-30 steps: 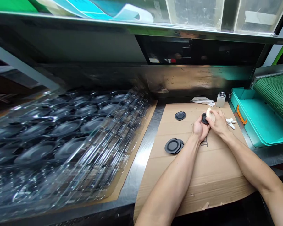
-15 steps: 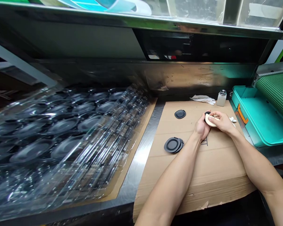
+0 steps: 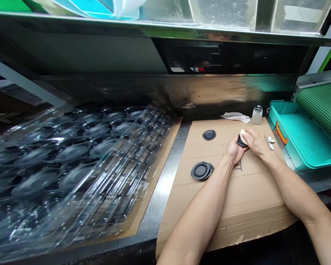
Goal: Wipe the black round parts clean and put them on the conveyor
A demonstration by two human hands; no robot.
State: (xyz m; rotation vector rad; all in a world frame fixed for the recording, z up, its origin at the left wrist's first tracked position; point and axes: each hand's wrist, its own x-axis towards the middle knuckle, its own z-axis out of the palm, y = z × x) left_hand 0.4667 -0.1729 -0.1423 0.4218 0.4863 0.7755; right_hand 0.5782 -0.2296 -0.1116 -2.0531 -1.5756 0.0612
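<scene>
My left hand [image 3: 234,150] holds a round black disc-shaped part [image 3: 240,141] above the cardboard sheet [image 3: 237,198]. Pinched in my right hand [image 3: 257,142] is a cream-coloured sponge pad [image 3: 243,136], pressed against the face of that part. My fingers cover much of both. To the left, a single black disc part [image 3: 209,135] lies flat on the cardboard. Nearer to me, a small overlapping pile of black disc parts [image 3: 201,171] rests beside my left forearm. Small white pieces [image 3: 270,142] lie just right of my right hand.
Stacked clear plastic trays [image 3: 107,176] with several black discs fill the left side. At the back stand a small bottle [image 3: 257,115] and a white glove [image 3: 235,117]. A teal bin [image 3: 306,147] sits right, beside a green conveyor belt [image 3: 322,106]. A shelf edge [image 3: 154,31] crosses above.
My right hand has tilted the sponge pad up and shifted it toward the far side of the black part, exposing more of the part and the white pieces. The view has moved slightly.
</scene>
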